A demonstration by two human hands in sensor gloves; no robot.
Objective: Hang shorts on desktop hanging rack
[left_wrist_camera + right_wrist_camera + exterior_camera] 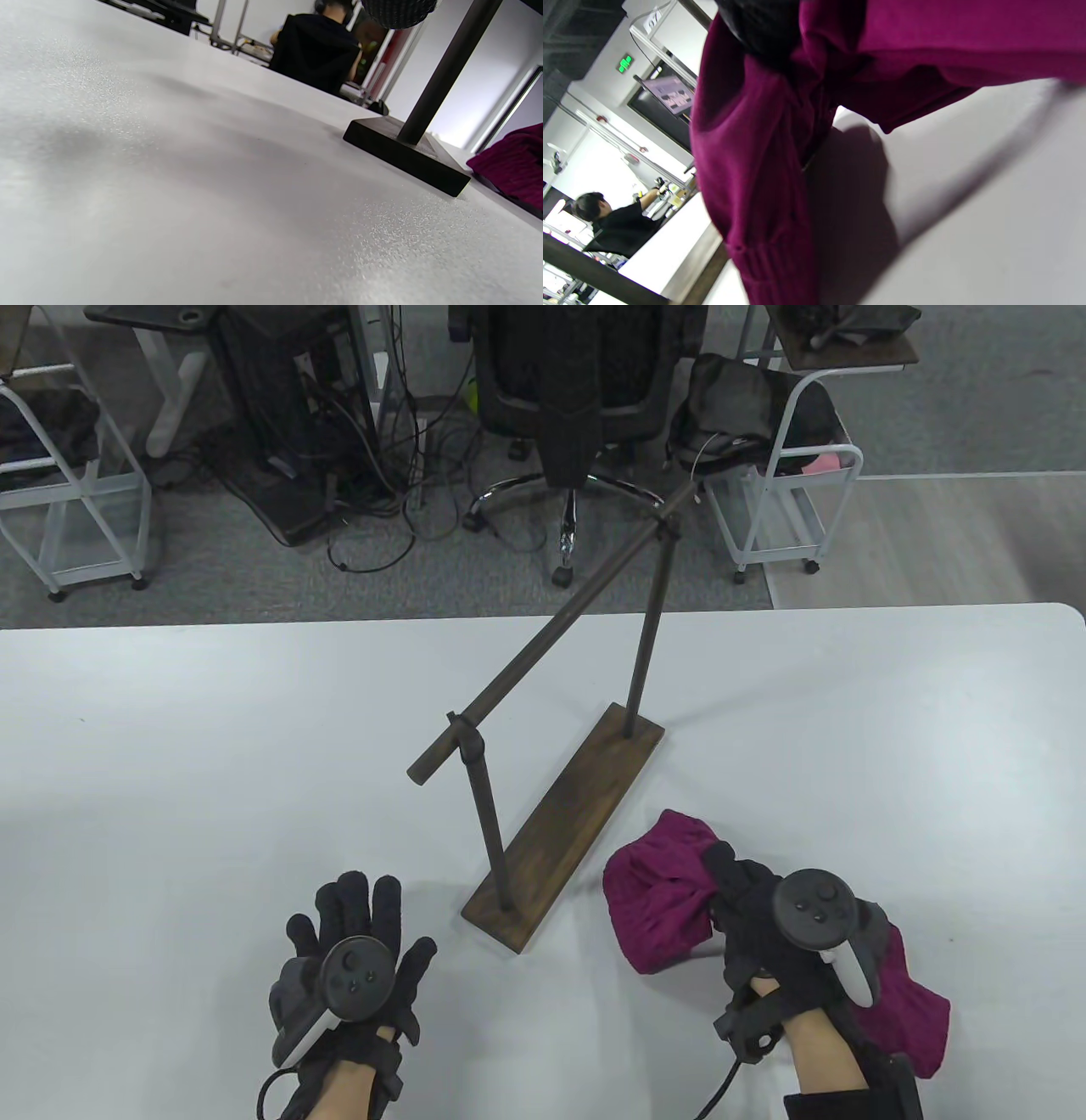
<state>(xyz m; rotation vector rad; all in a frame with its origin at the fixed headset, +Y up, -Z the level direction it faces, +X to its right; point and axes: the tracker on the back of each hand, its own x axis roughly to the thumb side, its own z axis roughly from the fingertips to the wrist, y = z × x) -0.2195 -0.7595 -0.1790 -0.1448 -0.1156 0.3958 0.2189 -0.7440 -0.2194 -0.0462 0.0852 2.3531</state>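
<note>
The task looks barely begun: the magenta shorts (657,899) sit bunched at the lower right of the table view, partly lifted off the white table (212,780), with the right hand (785,937) holding a gather of the cloth in closed fingers, while the rack (551,729) at frame centre has a bare bar. The left hand (352,967) rests at lower left, fingers spread and holding nothing. The waistband and leg openings are lost in the folds, and the right fingers are mostly buried in fabric.

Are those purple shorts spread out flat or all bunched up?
Bunched up. The magenta knit shorts sit crumpled on the white table, gripped by the right hand, not yet on the dark wooden rack.
</note>
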